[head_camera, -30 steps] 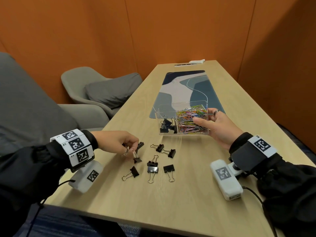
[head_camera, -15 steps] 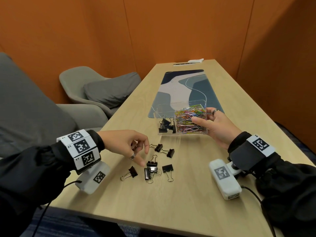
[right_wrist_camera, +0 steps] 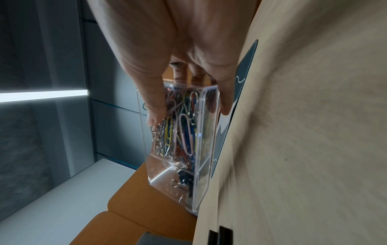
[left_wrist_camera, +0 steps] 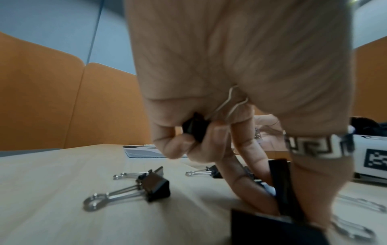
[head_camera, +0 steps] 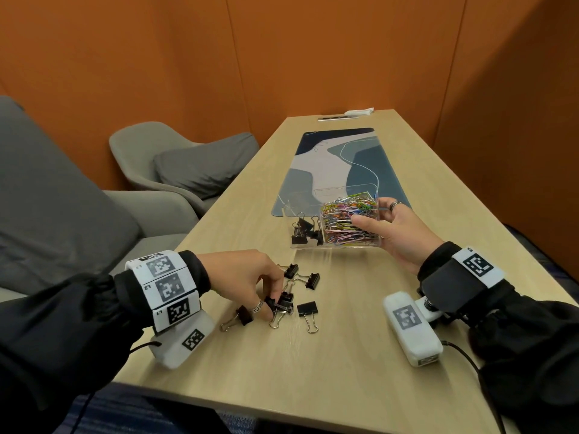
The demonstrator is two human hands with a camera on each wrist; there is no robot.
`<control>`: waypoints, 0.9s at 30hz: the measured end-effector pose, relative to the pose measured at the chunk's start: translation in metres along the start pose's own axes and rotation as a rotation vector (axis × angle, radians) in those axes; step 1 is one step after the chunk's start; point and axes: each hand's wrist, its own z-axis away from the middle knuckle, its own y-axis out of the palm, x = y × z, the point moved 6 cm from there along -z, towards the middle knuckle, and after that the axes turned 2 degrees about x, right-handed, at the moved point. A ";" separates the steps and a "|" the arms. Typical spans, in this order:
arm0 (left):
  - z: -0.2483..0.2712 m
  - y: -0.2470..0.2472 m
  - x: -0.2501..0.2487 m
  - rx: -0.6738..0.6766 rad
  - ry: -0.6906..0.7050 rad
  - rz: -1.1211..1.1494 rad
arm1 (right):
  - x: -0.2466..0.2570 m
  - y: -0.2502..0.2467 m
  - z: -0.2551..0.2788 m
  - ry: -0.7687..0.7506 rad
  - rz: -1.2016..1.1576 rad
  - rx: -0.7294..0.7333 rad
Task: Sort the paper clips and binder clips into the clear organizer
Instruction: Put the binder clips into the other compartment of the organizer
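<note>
My right hand [head_camera: 376,223] grips the right end of the clear organizer [head_camera: 300,214], thumb on the front wall. Coloured paper clips [head_camera: 347,220] fill its right compartment and a few black binder clips [head_camera: 304,233] lie in the left one. In the right wrist view the organizer [right_wrist_camera: 201,149] sits between the thumb and the other fingers of that hand [right_wrist_camera: 188,109]. My left hand [head_camera: 272,308] is down on the loose binder clips [head_camera: 308,311]. It holds one binder clip [left_wrist_camera: 194,128] tucked in curled fingers and pinches another clip [left_wrist_camera: 280,187] at the table.
More black binder clips [head_camera: 313,280] lie loose on the wooden table [head_camera: 313,371] in front of the organizer. A blue patterned desk mat [head_camera: 329,164] lies behind it. Grey chairs [head_camera: 175,164] stand left of the table, and orange walls close in on all sides.
My left hand moved right from the leftmost clips, carrying one clip, and lowered its fingers onto a clip in the middle of the pile. The right hand stayed on the organizer.
</note>
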 end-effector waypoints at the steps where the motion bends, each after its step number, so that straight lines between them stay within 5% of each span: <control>1: 0.000 0.000 0.000 0.009 0.005 0.010 | 0.000 0.000 0.000 -0.002 -0.004 0.002; 5: 0.003 -0.003 0.006 -0.014 0.012 0.126 | 0.000 0.000 0.001 -0.005 -0.018 0.007; 9: 0.010 -0.022 0.011 -0.137 0.065 0.593 | 0.000 0.000 0.001 -0.010 -0.021 0.007; 14: 0.013 -0.037 0.020 -0.253 0.038 0.777 | 0.000 0.000 0.001 -0.004 -0.028 0.003; 27: 0.014 -0.044 0.017 -0.155 0.139 1.441 | 0.000 0.000 0.001 -0.001 -0.032 0.002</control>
